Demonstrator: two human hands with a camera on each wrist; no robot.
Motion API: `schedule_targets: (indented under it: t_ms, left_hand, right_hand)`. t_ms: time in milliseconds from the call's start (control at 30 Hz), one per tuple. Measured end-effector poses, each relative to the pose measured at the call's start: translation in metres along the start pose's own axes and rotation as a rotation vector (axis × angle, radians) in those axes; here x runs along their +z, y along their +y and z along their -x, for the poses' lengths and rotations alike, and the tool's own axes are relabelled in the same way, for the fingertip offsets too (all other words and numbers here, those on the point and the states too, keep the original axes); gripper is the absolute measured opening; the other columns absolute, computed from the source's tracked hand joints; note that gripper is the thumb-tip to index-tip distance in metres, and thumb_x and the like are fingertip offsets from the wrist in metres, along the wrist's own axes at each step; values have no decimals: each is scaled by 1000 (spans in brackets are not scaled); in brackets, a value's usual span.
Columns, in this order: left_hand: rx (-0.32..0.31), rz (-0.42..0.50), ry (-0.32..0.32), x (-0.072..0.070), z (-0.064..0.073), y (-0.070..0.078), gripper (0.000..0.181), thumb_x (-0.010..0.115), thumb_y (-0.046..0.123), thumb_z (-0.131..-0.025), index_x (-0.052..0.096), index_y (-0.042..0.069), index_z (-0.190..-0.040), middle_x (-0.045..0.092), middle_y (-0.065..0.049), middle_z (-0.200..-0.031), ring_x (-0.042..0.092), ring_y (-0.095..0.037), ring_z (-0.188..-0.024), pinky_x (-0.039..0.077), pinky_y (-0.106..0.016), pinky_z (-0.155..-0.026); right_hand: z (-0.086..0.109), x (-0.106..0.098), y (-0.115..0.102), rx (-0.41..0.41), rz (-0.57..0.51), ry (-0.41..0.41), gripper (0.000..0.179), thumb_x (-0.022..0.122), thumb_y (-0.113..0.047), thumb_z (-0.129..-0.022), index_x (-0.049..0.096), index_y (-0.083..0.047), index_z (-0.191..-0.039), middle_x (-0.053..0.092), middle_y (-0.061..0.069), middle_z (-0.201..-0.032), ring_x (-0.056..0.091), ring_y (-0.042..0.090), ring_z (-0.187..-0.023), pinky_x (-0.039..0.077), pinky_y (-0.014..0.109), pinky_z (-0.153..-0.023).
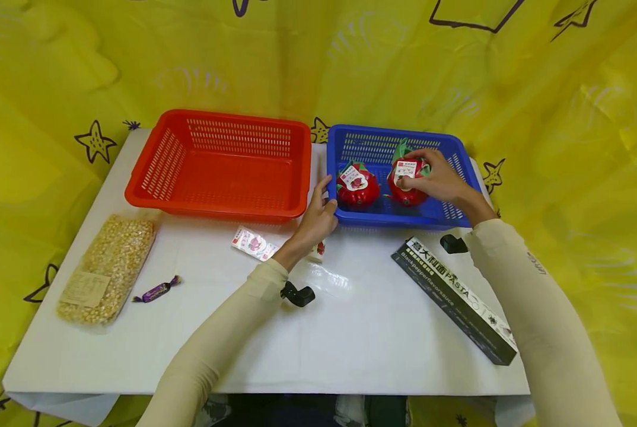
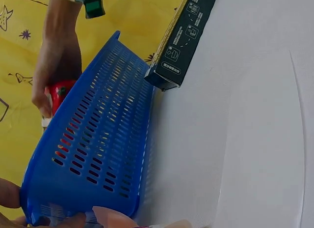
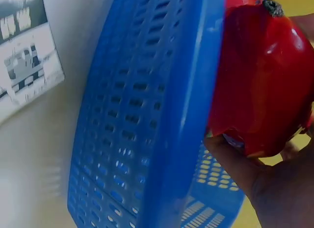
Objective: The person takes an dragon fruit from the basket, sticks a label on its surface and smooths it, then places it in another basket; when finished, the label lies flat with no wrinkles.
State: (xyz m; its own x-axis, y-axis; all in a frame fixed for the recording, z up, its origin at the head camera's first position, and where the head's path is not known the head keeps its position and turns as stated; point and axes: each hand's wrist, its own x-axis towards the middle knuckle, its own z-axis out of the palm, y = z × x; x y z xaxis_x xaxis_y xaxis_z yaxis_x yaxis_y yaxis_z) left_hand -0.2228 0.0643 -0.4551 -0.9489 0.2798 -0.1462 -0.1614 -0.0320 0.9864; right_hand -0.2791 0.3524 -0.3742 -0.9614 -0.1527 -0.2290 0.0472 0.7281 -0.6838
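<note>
My right hand (image 1: 436, 178) grips a red dragon fruit (image 1: 407, 194) with green tips and a white label, over the right half of the blue basket (image 1: 398, 220). Its glossy red skin fills much of the right wrist view, beside the basket rim. A second labelled dragon fruit (image 1: 358, 193) lies in the basket's left half. At the basket's left end, my left hand (image 1: 317, 222) holds the rim, with thumb and fingers on either side of it in the left wrist view.
Left of the blue basket stands a red basket (image 1: 222, 210). A bag of corn kernels (image 1: 107, 267) and a purple wrapped candy (image 1: 157, 290) lie at left. A black pasta box (image 1: 454, 299) lies at right. Near my left wrist is a printed packet (image 1: 253, 242).
</note>
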Motion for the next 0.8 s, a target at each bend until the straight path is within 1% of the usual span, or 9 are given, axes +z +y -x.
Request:
schedule_targets:
  t_ms: [67, 133, 200, 300, 433, 567, 667, 733, 800]
  left_hand:
    - [-6, -4, -5, 0, 0, 0, 62, 36, 15, -114, 15, 30, -170, 20, -11, -174, 32, -32, -155, 41, -44, -121]
    - [-9, -6, -11, 1, 1, 0, 62, 36, 15, -114, 14, 30, -170, 19, -11, -175, 32, -33, -155, 40, -47, -122]
    - [-9, -5, -17, 1, 1, 0, 62, 36, 15, -114, 13, 29, -170, 20, -13, -174, 35, -34, -153, 42, -47, -120]
    - [-2, -9, -21, 0, 2, -1, 63, 36, 15, -114, 13, 28, -170, 21, -15, -173, 38, -34, -150, 44, -47, -117]
    - [6, -7, -20, -2, 3, -2, 62, 36, 15, -113, 14, 28, -170, 21, -14, -173, 37, -34, -151, 42, -47, -120]
    - [17, -4, -26, -3, 4, -1, 62, 35, 16, -113, 13, 27, -170, 21, -15, -173, 37, -35, -151, 41, -48, -121]
    - [21, -4, -28, -3, 3, -1, 62, 36, 16, -113, 14, 27, -170, 21, -16, -173, 37, -36, -151, 41, -49, -121]
    - [21, -1, -31, -2, 3, -1, 62, 36, 16, -113, 13, 27, -170, 21, -16, -173, 36, -36, -151, 42, -49, -120]
    - [21, -5, -36, -2, 2, -1, 62, 36, 16, -114, 13, 28, -170, 21, -16, -173, 36, -36, -151, 42, -48, -120]
  right_hand:
    - [-4, 0, 3, 24, -2, -37, 75, 75, -32, -96, 38, -9, -157, 20, 26, -166, 29, 48, -145, 42, 69, -114]
    - [-8, -1, 7, 49, 8, -77, 76, 73, -32, -97, 36, -9, -159, 17, 27, -168, 26, 49, -147, 39, 69, -115]
    - [-11, 0, 10, 72, 29, -111, 77, 72, -34, -97, 34, -9, -160, 16, 27, -167, 25, 49, -147, 38, 69, -116]
    - [-17, 2, 13, 82, 58, -147, 77, 72, -35, -97, 36, -7, -158, 24, 29, -163, 30, 48, -143, 39, 67, -117]
    - [-24, 6, 13, 94, 101, -197, 76, 75, -36, -95, 39, -6, -155, 31, 30, -158, 36, 48, -139, 42, 65, -116]
    - [-27, 2, 10, 108, 160, -235, 75, 74, -36, -95, 39, -4, -154, 35, 30, -154, 41, 48, -135, 46, 64, -111]
    - [-27, -3, 9, 136, 194, -259, 79, 73, -38, -96, 34, -3, -156, 41, 31, -149, 47, 49, -130, 53, 61, -103]
    - [-26, -6, 9, 171, 185, -275, 84, 73, -39, -97, 29, -2, -158, 39, 33, -149, 48, 52, -129, 57, 60, -99]
    - [-24, -8, 11, 212, 144, -282, 87, 73, -39, -97, 23, -3, -159, 36, 34, -150, 49, 55, -130, 60, 60, -93]
